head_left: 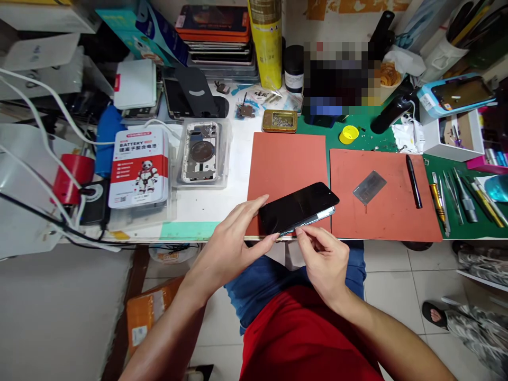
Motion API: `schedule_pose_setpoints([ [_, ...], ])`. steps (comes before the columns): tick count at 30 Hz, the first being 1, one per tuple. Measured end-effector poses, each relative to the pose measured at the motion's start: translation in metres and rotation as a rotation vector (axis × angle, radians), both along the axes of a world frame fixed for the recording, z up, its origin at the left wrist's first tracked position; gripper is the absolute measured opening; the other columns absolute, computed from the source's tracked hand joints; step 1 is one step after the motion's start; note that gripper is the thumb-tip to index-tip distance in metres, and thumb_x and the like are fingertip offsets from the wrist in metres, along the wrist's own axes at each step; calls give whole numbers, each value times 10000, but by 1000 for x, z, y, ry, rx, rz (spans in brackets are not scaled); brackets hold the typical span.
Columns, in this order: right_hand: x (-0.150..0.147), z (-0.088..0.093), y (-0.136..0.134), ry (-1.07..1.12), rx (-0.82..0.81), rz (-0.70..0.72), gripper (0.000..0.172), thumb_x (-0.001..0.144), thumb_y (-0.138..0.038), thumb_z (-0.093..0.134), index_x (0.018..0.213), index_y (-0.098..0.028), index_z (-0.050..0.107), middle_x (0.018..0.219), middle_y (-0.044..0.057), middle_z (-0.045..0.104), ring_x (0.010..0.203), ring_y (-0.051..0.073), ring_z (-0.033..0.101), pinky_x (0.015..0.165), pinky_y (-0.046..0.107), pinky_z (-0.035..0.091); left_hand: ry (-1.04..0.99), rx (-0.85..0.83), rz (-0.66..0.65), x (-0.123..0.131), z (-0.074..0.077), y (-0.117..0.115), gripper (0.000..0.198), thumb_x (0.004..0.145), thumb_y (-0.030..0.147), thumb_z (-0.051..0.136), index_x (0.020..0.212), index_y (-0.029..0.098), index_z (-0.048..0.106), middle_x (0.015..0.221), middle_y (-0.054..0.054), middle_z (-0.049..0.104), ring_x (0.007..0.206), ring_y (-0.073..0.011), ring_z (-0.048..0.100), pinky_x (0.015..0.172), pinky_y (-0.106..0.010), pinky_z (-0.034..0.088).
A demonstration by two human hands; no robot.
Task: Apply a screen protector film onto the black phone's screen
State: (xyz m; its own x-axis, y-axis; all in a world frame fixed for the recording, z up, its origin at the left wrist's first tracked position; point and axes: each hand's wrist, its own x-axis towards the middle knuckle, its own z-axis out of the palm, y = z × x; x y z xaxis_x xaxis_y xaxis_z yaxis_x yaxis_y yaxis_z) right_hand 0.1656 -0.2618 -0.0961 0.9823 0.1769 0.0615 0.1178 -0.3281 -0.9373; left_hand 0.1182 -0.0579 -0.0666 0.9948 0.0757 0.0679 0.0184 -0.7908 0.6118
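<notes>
A smartphone (299, 207) with a black screen lies at the table's front edge, slanted up to the right. Along its near side the screen stands slightly apart from the pale frame, and the gap looks wider at the right end. My left hand (230, 238) grips the phone's left end, thumb on the near edge and fingers at the far corner. At the near long edge, my right hand (325, 259) has its thumb and forefinger pinched together, touching or very close to the gap. Whatever sits in that pinch is too small or hidden to make out.
Beneath the phone is a reddish-brown mat (288, 159); a second mat (389, 222) carries a thin metal card (370, 187) and a black pen (414, 181). Screwdrivers and tweezers (452, 196) lie at right. Leftward are an opened phone housing (201, 153) and a battery box (138, 168).
</notes>
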Motion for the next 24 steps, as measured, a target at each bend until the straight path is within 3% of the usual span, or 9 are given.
schedule_pose_setpoints([
  [6,-2,2,-30,133,-4,6,243,1032,-379,676,1120,-221,838,752,20,721,601,149,592,569,282,494,4,-5,7,0,0,0,670,1028,408,686,1622,274,409,1548,-78,625,1397,-246,641,1208,-429,525],
  [10,1,6,-40,119,0,-78,206,1022,-372,695,1080,-238,839,837,33,748,605,138,579,547,277,478,-1,-11,4,0,-1,0,664,1029,402,682,1619,262,413,1547,-80,625,1397,-242,641,1208,-422,525],
  [13,4,11,-28,167,67,9,196,984,-354,739,1104,-243,847,853,31,741,619,133,573,575,282,494,-3,-8,1,0,0,-1,656,1030,409,678,1614,264,418,1535,-85,632,1394,-250,645,1203,-432,530],
  [16,5,16,-6,383,236,72,250,914,-395,802,1077,-212,852,651,-25,616,509,100,478,488,256,425,-14,-4,-7,1,1,-1,652,1031,410,674,1613,268,416,1528,-90,637,1392,-257,648,1197,-440,536],
  [20,8,19,13,615,384,59,320,863,-488,833,934,-176,839,485,-71,478,407,73,376,391,227,302,-11,-4,-6,1,1,-1,651,1027,406,683,1609,276,422,1538,-86,635,1406,-261,639,1210,-449,526],
  [24,11,14,4,580,366,-16,307,858,-480,850,891,-176,832,501,-55,533,394,75,425,385,222,327,-5,-16,6,0,1,-1,654,1028,418,680,1613,282,420,1535,-80,637,1402,-257,642,1205,-443,532],
])
